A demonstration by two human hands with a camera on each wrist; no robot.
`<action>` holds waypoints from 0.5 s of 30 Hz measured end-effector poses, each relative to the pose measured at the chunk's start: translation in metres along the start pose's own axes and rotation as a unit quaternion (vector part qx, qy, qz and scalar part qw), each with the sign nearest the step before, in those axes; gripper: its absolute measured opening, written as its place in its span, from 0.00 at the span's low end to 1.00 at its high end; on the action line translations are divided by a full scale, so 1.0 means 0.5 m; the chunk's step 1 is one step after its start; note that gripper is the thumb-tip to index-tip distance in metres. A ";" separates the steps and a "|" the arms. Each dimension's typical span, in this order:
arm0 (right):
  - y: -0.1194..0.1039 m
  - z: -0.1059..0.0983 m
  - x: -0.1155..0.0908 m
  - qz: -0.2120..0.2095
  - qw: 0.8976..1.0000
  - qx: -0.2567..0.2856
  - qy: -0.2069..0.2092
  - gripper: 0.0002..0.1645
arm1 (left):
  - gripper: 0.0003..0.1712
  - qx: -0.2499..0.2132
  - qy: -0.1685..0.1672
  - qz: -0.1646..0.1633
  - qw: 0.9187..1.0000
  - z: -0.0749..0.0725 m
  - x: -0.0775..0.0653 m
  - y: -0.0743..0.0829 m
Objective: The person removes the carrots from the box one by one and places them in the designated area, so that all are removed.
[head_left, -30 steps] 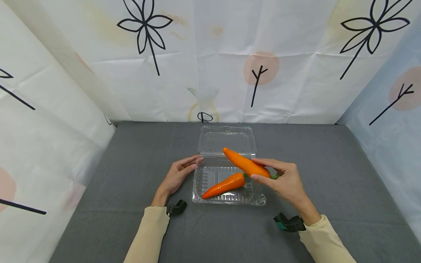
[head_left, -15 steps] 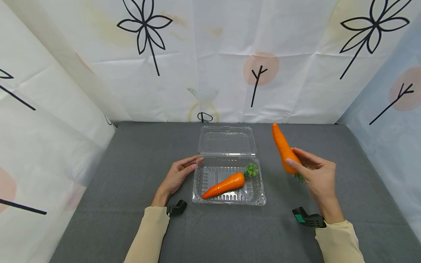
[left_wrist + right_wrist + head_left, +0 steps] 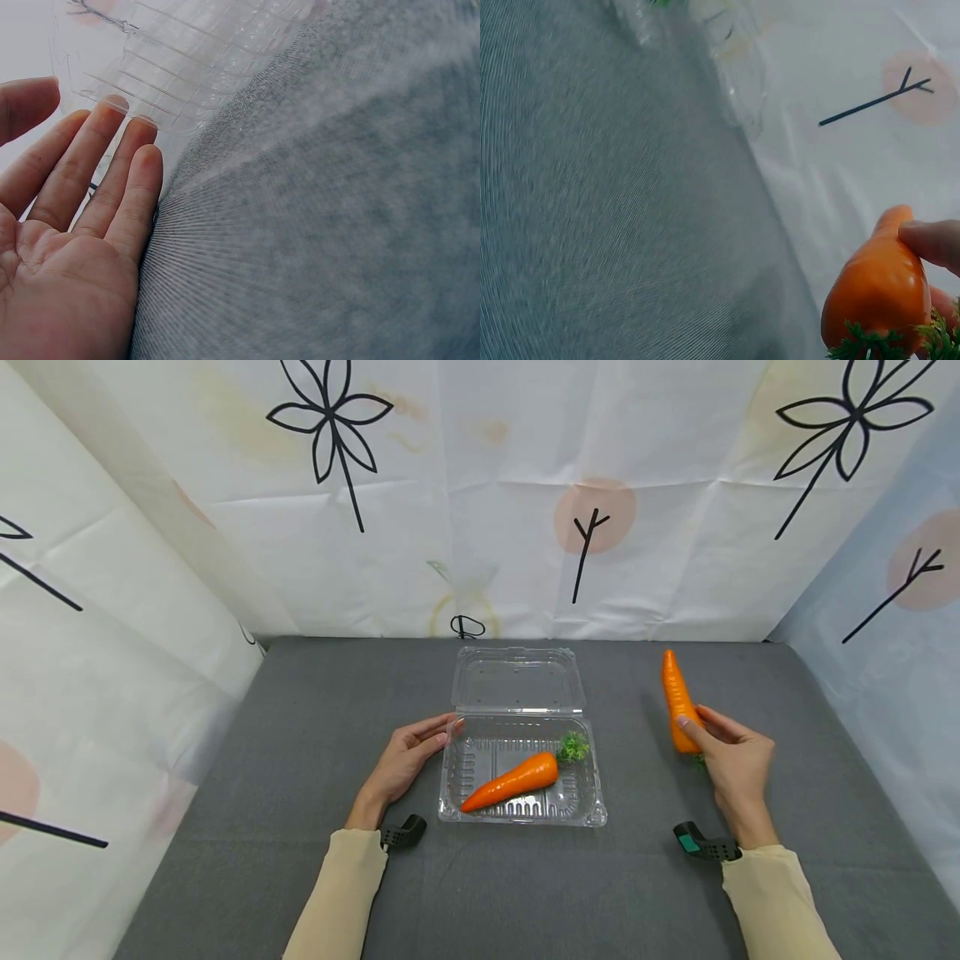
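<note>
My right hand (image 3: pixel 738 768) pinches a carrot (image 3: pixel 678 702) by its thick end, right of the box, with the tip pointing away from me. In the right wrist view the thumb lies on the held carrot (image 3: pixel 877 292), and green leaves show at its near end. A clear plastic box (image 3: pixel 480 735) sits mid-table with its lid (image 3: pixel 517 681) laid back. Inside it a second carrot (image 3: pixel 513 782) lies slanted, its leafy top at the right. My left hand (image 3: pixel 405 760) touches the box's left side; in the left wrist view its fingers (image 3: pixel 71 176) are nearly straight against the clear wall (image 3: pixel 150 82).
A grey cloth (image 3: pixel 315 693) covers the table. White patterned curtains (image 3: pixel 517 485) hang behind it and on both sides. Each wrist wears a dark band-like mount (image 3: pixel 405 832).
My right hand has carried its carrot from over the box out to the right and turned it tip-away, then a little lower. The box's carrot and my left hand stay put.
</note>
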State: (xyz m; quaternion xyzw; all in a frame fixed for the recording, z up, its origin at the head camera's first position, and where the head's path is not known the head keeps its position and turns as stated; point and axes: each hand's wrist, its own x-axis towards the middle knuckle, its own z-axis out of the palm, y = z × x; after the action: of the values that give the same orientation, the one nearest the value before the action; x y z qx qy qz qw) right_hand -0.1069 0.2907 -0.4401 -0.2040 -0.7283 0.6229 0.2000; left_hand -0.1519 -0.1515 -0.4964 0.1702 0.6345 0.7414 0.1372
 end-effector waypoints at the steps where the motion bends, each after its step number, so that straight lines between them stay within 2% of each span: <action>1: 0.006 0.000 0.005 0.007 1.000 -0.019 0.006 0.28 | 0.27 0.000 0.000 0.000 1.000 0.000 0.000 0.000; 5: 0.024 -0.001 0.024 0.029 0.997 -0.067 0.023 0.30 | 0.27 -0.003 -0.002 0.002 1.000 -0.001 0.001 -0.001; 10: 0.033 0.001 0.040 0.049 0.994 -0.096 0.027 0.32 | 0.27 -0.005 0.000 0.000 1.000 -0.001 0.001 -0.003; 15: 0.036 0.011 0.046 0.048 0.986 -0.156 0.034 0.31 | 0.27 0.003 0.000 -0.001 1.000 -0.001 0.000 -0.003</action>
State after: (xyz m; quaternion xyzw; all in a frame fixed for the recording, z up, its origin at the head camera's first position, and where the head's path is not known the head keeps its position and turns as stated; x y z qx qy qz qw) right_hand -0.1284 0.3014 -0.4577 -0.2884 -0.7985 0.5034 0.1608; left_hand -0.1523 -0.1517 -0.4979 0.1697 0.6367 0.7395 0.1376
